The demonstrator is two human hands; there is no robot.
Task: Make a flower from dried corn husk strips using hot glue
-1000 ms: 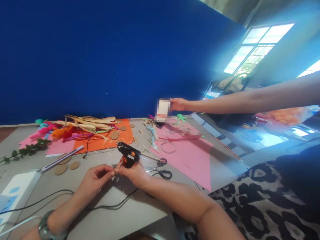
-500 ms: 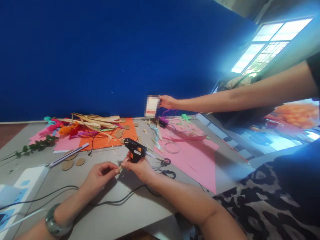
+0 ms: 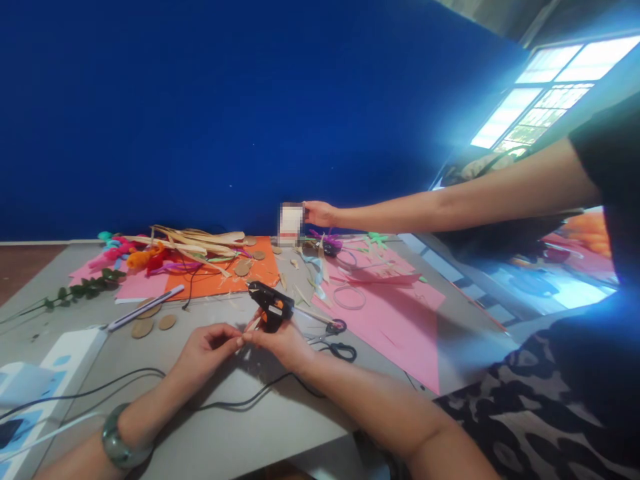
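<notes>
In the head view, my right hand point(image 3: 283, 343) is wrapped round a black hot glue gun point(image 3: 273, 307), whose nozzle points up and to the left. Thumb and forefinger of my left hand point(image 3: 213, 350) pinch a small pale strip point(image 3: 242, 345), mostly covered by the fingers. The fingertips of both hands meet there, just above the grey table point(image 3: 280, 420). Beyond the gun's rear lie black-handled scissors point(image 3: 343, 350). A black cord point(image 3: 240, 403) runs beneath both arms.
Another person's hand point(image 3: 320, 215) holds a pixelated pale object point(image 3: 291, 225) near the blue wall. Raffia strips point(image 3: 200, 239), an orange sheet point(image 3: 230, 283), pink sheets point(image 3: 400, 333), wooden discs point(image 3: 143, 328), a cutter knife point(image 3: 147, 307), a leafy sprig point(image 3: 90, 287) and a power strip point(image 3: 75, 353) lie around.
The other person's hand has moved left and down with the pixelated object. My fingertips have drawn slightly closer together. The glue gun stays in my right hand; the view has shifted slightly.
</notes>
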